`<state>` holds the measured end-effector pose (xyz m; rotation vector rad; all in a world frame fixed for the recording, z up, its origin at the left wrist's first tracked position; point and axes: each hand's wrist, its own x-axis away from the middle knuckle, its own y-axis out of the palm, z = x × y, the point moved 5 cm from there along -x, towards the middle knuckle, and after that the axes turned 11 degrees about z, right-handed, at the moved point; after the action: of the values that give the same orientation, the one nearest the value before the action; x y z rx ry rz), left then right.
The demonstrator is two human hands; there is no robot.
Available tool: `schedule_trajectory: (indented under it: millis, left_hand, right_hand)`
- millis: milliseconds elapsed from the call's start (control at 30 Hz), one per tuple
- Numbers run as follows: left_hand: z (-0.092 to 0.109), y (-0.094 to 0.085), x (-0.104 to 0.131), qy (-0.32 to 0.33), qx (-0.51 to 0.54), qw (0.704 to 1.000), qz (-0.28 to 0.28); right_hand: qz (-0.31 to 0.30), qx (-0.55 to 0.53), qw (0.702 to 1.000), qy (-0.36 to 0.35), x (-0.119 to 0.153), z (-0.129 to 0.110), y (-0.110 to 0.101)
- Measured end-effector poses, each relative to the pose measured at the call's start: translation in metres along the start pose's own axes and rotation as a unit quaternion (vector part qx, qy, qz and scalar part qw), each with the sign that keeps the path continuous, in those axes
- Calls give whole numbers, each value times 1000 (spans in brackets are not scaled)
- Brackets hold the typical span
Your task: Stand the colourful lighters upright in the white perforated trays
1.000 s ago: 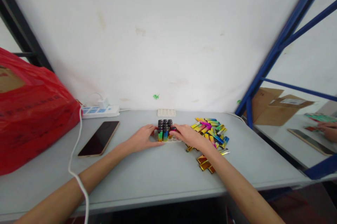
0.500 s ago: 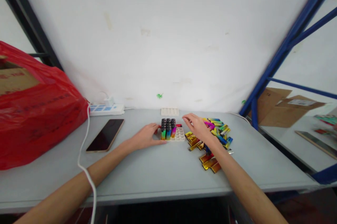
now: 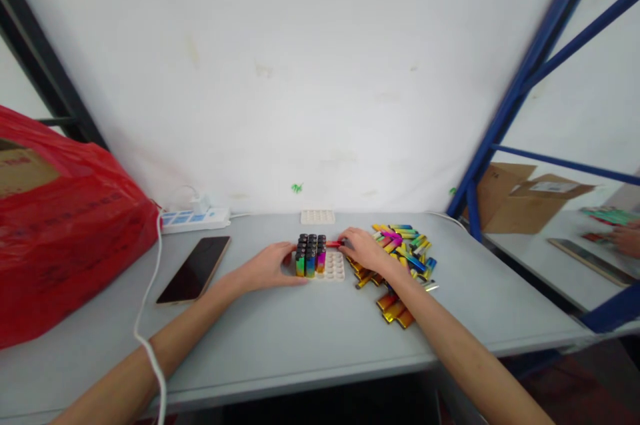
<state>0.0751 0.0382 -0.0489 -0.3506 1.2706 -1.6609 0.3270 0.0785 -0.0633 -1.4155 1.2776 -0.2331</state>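
Observation:
A white tray (image 3: 334, 268) with rows of round pockets lies flat on the table. Several upright lighters (image 3: 311, 256) with black tops and shiny rainbow bodies fill its left part, while pockets at the front right are bare. My left hand (image 3: 270, 266) grips the tray's left end, thumb along the front and fingers behind. At the tray's back right, my right hand (image 3: 359, 246) has its fingertips closed on the end of a red lighter (image 3: 333, 244) lying on its side. Beside that hand, a loose pile of shiny coloured lighters (image 3: 411, 253) spreads over the table.
A second white tray (image 3: 317, 216) stands by the wall. To the left are a phone (image 3: 195, 270), a power strip (image 3: 197, 219), a white cable (image 3: 145, 338) and a red bag (image 3: 70, 232). Blue shelf posts and a cardboard box (image 3: 520, 202) are at right, where another person's hand shows.
My right hand has come down and left from above the table onto the red lighter. My left hand stays at the tray. The whole view has shifted slightly.

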Motion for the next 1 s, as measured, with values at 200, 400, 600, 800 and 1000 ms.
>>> schedule_trajectory:
  millis: [200,400,600,800,1000]
  left_hand:
    - [0,1,1,0,-5,1000,11]
    - [2,-2,1,3,-6,1000,15]
    - [-2,1,2,-7,-10,1000,19]
    - [-1,5,2,-18,-18,998,60]
    - [-2,8,0,-10,-30,996,82]
  right_hand:
    - [113,-274,947,127,-4,19,-13]
    - [182,-439,842,255,-3,19,-29]
    - [156,-539,778,284,-3,2,-33]
    - [88,-592,746,291,-1,-10,-21]
    - [32,-584,756,294,-1,-21,-13]
